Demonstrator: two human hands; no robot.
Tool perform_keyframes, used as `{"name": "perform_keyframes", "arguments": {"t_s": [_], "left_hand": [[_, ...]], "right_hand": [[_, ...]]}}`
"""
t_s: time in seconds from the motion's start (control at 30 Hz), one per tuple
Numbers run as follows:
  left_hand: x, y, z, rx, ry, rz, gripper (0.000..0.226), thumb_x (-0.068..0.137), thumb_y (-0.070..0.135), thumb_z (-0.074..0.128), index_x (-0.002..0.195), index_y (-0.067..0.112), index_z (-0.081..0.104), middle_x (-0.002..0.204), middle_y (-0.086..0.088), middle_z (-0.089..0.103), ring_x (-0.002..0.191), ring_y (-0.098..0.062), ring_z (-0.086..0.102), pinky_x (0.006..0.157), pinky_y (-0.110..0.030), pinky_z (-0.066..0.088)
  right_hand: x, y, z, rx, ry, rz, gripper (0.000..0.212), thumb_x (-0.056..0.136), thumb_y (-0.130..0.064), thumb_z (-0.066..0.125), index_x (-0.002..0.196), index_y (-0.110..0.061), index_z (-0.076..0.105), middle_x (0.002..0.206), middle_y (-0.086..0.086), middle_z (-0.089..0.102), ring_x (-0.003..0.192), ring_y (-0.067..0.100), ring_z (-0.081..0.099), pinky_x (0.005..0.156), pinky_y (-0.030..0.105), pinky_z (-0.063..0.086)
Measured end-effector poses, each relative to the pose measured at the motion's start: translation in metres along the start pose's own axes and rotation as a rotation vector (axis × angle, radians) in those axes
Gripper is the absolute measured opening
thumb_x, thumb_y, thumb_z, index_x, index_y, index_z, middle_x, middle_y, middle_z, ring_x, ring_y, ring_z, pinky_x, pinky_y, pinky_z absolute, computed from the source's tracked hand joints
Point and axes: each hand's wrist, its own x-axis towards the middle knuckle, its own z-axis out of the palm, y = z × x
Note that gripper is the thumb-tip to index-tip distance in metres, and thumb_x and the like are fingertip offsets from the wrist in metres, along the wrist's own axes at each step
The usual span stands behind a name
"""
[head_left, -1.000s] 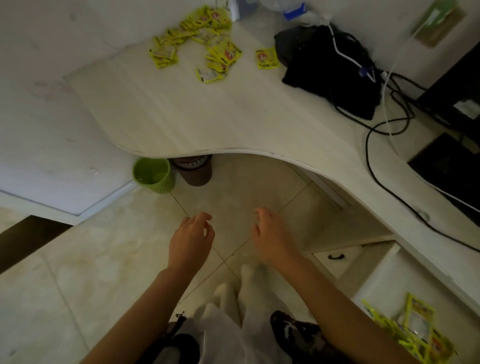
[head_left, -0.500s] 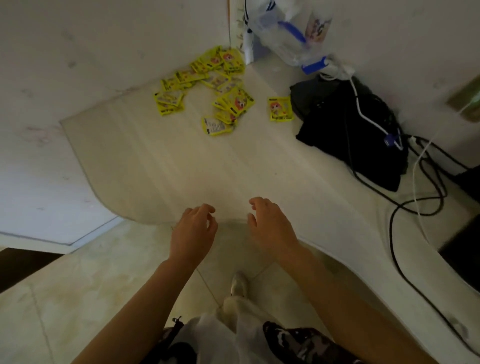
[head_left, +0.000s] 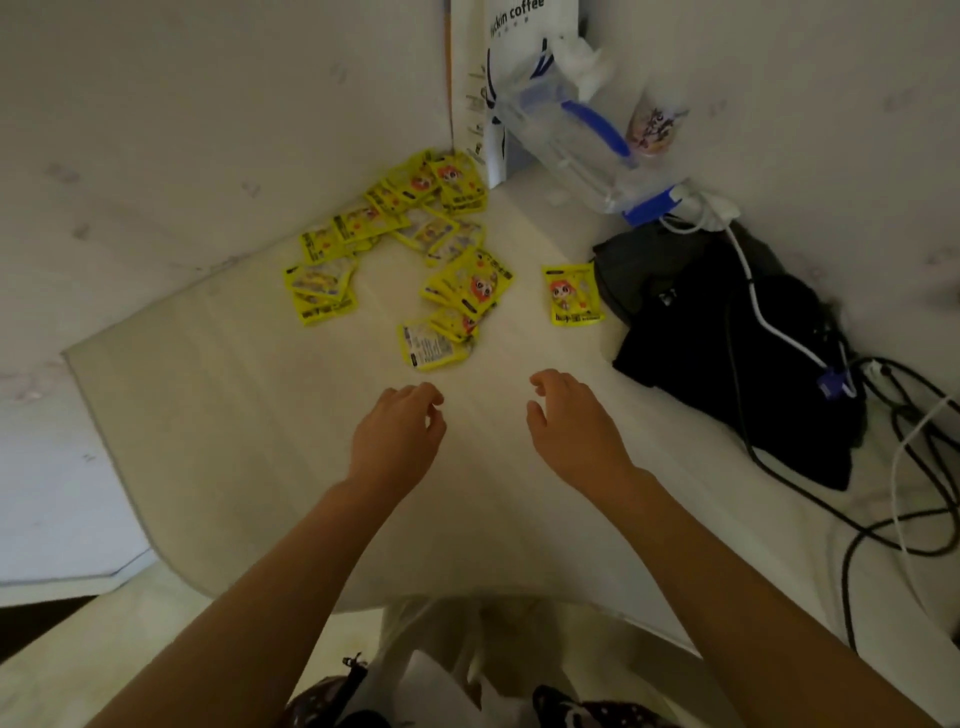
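Head view on my screen shows 2 bare hands side by side at the centre of the frame, over the pale desk (head_left: 249, 447). I read the left hand (head_left: 397, 436) as loosely curled, fingertips bent down, gripping nothing. The right hand (head_left: 574, 431) is the same, fingers relaxed and a little spread, empty. I cannot tell whether either one touches the desktop. The yellow packets (head_left: 363, 226) lie scattered above the hands, running toward the corner of the walls in the upper middle. The nearest packet (head_left: 434, 347) lies printed back up, just above the left hand and apart from it. 1 single packet (head_left: 573, 295) sits alone to the right of the heap, just beside a black bag (head_left: 727, 374) at centre right. A clear jug (head_left: 566, 145) with a blue handle leans in the upper right by a paper coffee bag (head_left: 511, 57). Dark cables (head_left: 860, 532) loop along the right edge.
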Motion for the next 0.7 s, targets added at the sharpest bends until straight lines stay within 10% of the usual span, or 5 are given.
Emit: {"name": "perform_keyframes", "arguments": {"t_s": [0.7], "left_hand": [[0.222,0.019,0.008,-0.004,-0.093,0.101,0.028,0.094,0.025,0.051,0.121,0.02,0.054,0.121,-0.003,0.057,0.117,-0.025,0.048,0.083,-0.04,0.044]], "right_hand": [[0.194,0.043,-0.013,-0.142,0.055,0.356,0.038,0.097,-0.022,0.044,0.125,0.005,0.045,0.124,0.026,0.049,0.113,0.04,0.049,0.096,0.044,0.038]]}}
